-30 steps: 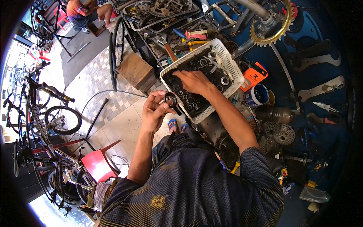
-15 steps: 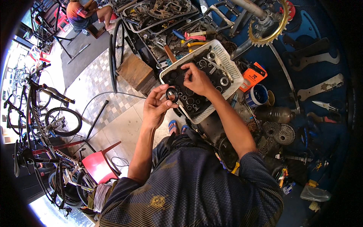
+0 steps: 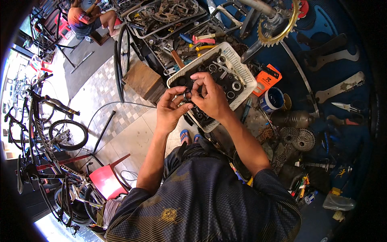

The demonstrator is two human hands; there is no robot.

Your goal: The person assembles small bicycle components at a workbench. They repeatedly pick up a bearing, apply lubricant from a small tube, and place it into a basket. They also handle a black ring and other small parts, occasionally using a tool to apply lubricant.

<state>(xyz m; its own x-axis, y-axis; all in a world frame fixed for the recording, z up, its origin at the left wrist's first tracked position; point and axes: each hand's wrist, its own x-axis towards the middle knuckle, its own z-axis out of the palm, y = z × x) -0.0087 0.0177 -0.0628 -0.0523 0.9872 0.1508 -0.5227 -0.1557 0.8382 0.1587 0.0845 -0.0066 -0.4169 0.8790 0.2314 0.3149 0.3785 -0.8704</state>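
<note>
Between the thumb and fingers of my left hand stands a black ring, turned nearly edge-on. My right hand is closed beside it, its fingertips bunched against the ring's right side; whatever they pinch is hidden. Both hands are over the near left part of a white plastic basket. Inside the basket, several metal and black rings, bearings and small parts lie on a dark bottom, such as a silver ring at the right.
Right of the basket are an orange package, a tub of blue stuff and bicycle cassettes. A gold chainring hangs above. Left stands a wooden block. A red chair and bicycles fill the left; another person sits far off.
My right hand has moved left and down from above the basket to the black ring. The left hand has turned the ring from face-on to nearly edge-on.
</note>
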